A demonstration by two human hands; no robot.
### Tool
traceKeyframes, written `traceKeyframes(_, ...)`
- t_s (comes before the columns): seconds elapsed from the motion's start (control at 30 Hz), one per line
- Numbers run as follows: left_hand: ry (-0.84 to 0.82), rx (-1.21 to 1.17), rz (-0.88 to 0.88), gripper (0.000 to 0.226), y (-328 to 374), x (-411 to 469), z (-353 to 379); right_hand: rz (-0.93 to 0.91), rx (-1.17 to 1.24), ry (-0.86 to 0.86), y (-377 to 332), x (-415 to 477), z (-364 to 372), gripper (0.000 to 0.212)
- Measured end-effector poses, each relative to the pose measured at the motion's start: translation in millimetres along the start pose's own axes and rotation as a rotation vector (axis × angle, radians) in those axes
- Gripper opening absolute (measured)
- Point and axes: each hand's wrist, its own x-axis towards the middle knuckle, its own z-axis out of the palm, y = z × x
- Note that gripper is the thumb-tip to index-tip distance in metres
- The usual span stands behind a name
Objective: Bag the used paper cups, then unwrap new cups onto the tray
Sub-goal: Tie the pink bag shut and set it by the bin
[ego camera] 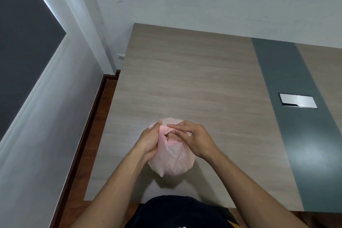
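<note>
A pale pink plastic bag (173, 161) bulges on the wooden table (185, 79) just in front of me. My left hand (149, 139) grips the bag's gathered top from the left side. My right hand (194, 139) pinches the thin plastic at the bag's mouth from the right, fingers curled over it. What the bag holds is hidden by the cloudy plastic. No cups and no tray are in view.
A grey stripe (288, 98) runs down the table's right part, with a metal cover plate (298, 101) set in it. The table's left edge drops to a wooden floor (103, 116) beside a white wall. A dark window blind fills the far left.
</note>
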Motion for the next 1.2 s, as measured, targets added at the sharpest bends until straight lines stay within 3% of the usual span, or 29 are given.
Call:
traceKeyframes(0.13,0.057,0.181,0.044,0.056,-4,8,-8,-0.071,-0.052,0.057,0,1,2,0.020)
traceKeyframes(0.3,0.224,0.763,0.244,0.081,-7,6,-17,-0.022,-0.024,0.180,6,6,4,0.017)
traceKeyframes(0.53,0.358,0.858,0.424,0.064,-1,7,-32,0.315,0.056,0.249,31,11,-13,0.026)
traceKeyframes(0.67,0.476,0.856,0.517,0.056,5,13,-48,0.434,0.341,0.268,32,8,-23,0.032)
traceKeyframes(0.77,0.498,0.832,0.646,0.056,9,7,-49,0.473,0.544,0.148,16,6,-30,0.034)
traceKeyframes(0.97,0.223,0.642,0.764,0.047,25,-23,-20,0.457,0.822,-0.171,-12,9,-41,0.012)
traceKeyframes(1.1,-0.069,0.799,0.722,0.028,24,-23,-8,0.449,0.901,-0.314,-16,11,-39,0.017)
traceKeyframes(1.13,-0.145,0.840,0.715,0.035,23,-21,-8,0.454,0.904,-0.330,-18,10,-37,0.019)
traceKeyframes(1.2,-0.200,0.942,0.753,0.029,17,-16,-8,0.467,0.888,-0.344,-19,8,-33,0.018)
